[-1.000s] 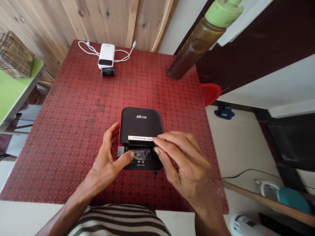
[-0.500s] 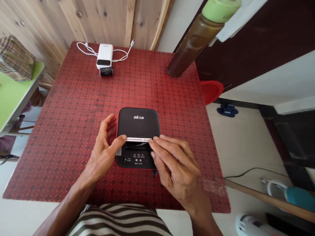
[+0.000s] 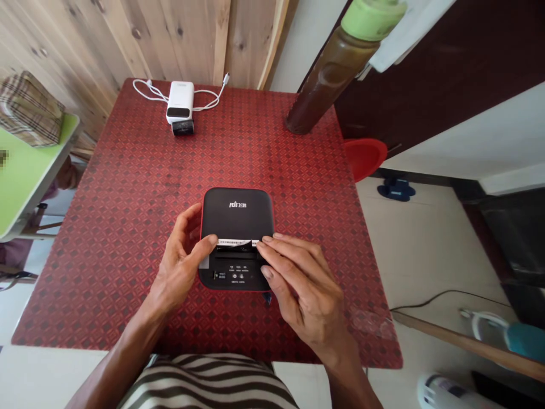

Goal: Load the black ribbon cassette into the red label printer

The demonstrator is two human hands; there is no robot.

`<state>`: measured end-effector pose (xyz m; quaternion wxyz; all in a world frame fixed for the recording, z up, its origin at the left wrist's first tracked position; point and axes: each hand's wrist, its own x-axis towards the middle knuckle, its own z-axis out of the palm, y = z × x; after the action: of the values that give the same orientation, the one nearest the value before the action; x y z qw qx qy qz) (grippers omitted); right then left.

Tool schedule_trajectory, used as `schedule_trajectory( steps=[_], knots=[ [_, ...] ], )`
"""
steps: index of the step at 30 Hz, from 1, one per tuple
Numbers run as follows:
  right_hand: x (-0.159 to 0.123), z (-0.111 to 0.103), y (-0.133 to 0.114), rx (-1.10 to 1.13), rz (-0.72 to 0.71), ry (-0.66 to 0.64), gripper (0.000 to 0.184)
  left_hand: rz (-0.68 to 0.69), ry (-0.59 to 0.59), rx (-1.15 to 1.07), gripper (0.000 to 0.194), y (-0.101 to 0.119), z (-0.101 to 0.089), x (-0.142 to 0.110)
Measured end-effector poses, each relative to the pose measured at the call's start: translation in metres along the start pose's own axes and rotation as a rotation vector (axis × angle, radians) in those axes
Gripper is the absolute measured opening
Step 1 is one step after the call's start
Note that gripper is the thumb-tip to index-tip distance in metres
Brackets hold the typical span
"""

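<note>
A black, rounded-square receipt printer (image 3: 237, 221) with a red edge lies on the table in front of me. A white printed strip (image 3: 232, 242) crosses it above a dark slot, and a dark pointed flap (image 3: 247, 245) overlaps the strip's right part. My left hand (image 3: 183, 255) holds the printer's left side, thumb at the strip's left end, fingers bent along the edge. At the right side, my right hand (image 3: 304, 278) rests its index and middle fingertips at the strip's right end, with the thumb lower on the front panel. Its palm hides the printer's right edge.
On the red patterned table (image 3: 128, 227), a white power bank (image 3: 180, 101) with a cable (image 3: 208, 102) and a black cylinder (image 3: 183, 127) sit at the back. A tall brown bottle (image 3: 327, 79) with a green lid stands back right. A red stool (image 3: 366, 156) is beside the table.
My left fingers have come in against the printer's side. A dark pointed flap now covers part of the strip near my right fingertips. The right hand has hardly moved.
</note>
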<state>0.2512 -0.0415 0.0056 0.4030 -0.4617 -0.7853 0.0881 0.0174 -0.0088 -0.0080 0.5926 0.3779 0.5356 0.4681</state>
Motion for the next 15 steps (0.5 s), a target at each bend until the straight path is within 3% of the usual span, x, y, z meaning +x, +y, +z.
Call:
schedule_trajectory(
  steps=[3,7,15],
  knots=[
    [-0.008,-0.002,0.002,0.017,0.108,0.098,0.045,0.000,-0.038,-0.006,0.060,-0.002,-0.010,-0.010],
    [-0.023,0.003,0.002,-0.009,0.233,0.149,0.034,0.008,-0.100,0.033,0.067,-0.001,-0.020,-0.022],
    [-0.031,0.012,-0.006,-0.010,0.241,0.136,0.032,-0.012,-0.073,0.057,0.060,0.001,-0.017,-0.029]
  ],
)
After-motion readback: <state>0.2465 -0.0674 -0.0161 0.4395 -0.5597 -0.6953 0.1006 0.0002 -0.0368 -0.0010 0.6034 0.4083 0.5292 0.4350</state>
